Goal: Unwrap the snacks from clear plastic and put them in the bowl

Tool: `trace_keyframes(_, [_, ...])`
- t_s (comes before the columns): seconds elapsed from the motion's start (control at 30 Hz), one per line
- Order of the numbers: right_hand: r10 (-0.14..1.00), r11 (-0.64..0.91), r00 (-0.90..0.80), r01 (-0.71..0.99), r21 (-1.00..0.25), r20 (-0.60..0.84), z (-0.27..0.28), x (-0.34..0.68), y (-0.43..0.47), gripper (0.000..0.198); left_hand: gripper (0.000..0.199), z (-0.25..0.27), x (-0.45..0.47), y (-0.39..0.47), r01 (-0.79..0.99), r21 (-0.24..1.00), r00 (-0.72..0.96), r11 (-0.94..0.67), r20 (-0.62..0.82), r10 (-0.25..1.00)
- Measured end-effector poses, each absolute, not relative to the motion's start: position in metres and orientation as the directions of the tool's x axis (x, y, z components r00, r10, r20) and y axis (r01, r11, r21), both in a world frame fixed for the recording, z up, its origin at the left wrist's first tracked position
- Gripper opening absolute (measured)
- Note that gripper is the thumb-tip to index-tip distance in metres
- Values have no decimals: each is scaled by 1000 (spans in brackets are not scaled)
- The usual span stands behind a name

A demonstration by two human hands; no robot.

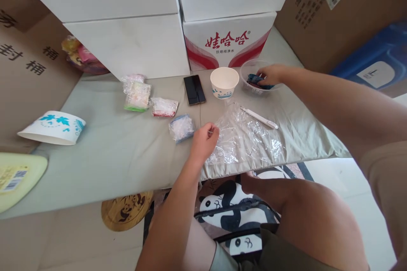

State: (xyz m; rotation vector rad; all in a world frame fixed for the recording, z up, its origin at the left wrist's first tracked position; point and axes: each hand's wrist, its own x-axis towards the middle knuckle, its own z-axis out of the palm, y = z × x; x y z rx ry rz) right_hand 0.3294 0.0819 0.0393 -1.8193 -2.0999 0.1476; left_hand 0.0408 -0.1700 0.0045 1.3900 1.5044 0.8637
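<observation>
My left hand (205, 139) is closed, its fingers pinched at the left edge of a spread sheet of clear plastic wrap (232, 139). Inside a clear plastic bowl (246, 67), my right hand (271, 75) grips a dark blue packet (254, 79); its fingertips are partly hidden. A white utility knife (259, 117) lies on the wrap. Just left of my left hand sits a blue-edged packet wrapped in plastic (182, 128). Farther left are a red-edged wrapped packet (164, 107) and a green-edged one (137, 96), with a pinkish one (132, 79) behind it.
A paper bowl (224, 81) stands beside a black phone (194, 89). Another paper bowl (57, 127) lies tipped over at the left, near a pale yellow container (19, 178). White cartons (127, 46) and a red-and-white carton (227, 42) line the back. Brown cartons flank the cloth-covered surface (127, 152).
</observation>
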Motion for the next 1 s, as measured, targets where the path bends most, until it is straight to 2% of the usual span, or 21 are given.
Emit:
trace_keyframes(0.1, [991, 121, -131, 965, -234, -30, 44, 323, 73, 44, 20, 3, 40, -172, 358, 923, 24, 138, -157, 987])
trace_keyframes(0.17, [985, 115, -137, 973, -199, -103, 51, 317, 70, 40, 21, 2, 40, -172, 354, 925, 23, 140, -159, 987])
trace_keyframes(0.27, [978, 88, -120, 979, -186, -168, 61, 310, 70, 38, 22, 1, 40, -173, 353, 926, 18, 133, -149, 989])
trace_keyframes(0.37, [976, 106, -143, 970, -219, -163, 72, 310, 68, 22, 22, 1, 40, -171, 361, 924, 19, 129, -145, 989])
trace_keyframes(0.47, [971, 206, -231, 938, -278, -60, 83, 315, 45, 27, 22, 1, 39, -168, 378, 918, 4, 121, -132, 991])
trace_keyframes(0.53, [962, 274, -262, 912, -305, 79, 83, 315, 10, 30, 21, 2, 39, -166, 367, 922, -16, 123, -126, 992])
trace_keyframes(0.6, [933, 342, -268, 872, -350, 242, 74, 308, -42, 32, 17, 6, 37, -167, 280, 937, -33, 209, -208, 978])
trace_keyframes(0.63, [916, 387, -304, 837, -386, 261, 65, 302, -72, 32, 15, 9, 35, -168, 198, 937, -19, 289, -291, 957])
trace_keyframes(0.7, [855, 511, -483, 722, -467, 190, 42, 288, -133, 34, 12, 16, 29, -174, 3, 893, 61, 449, -449, 892])
trace_keyframes(0.77, [706, 633, -704, 583, -510, 70, 19, 277, -183, 54, 10, 23, 20, -184, -143, 840, 129, 523, -509, 851])
trace_keyframes(0.8, [657, 660, -754, 555, -506, 29, 9, 275, -202, 59, 9, 25, 16, -189, -173, 833, 133, 526, -509, 850])
trace_keyframes(0.87, [608, 683, -792, 556, -474, -53, -4, 276, -224, 66, 7, 28, 9, -198, -145, 849, 76, 509, -503, 861])
trace_keyframes(1.0, [649, 649, -744, 650, -394, -159, -10, 292, -232, 80, 4, 25, -1, -199, 86, 874, -62, 479, -475, 878])
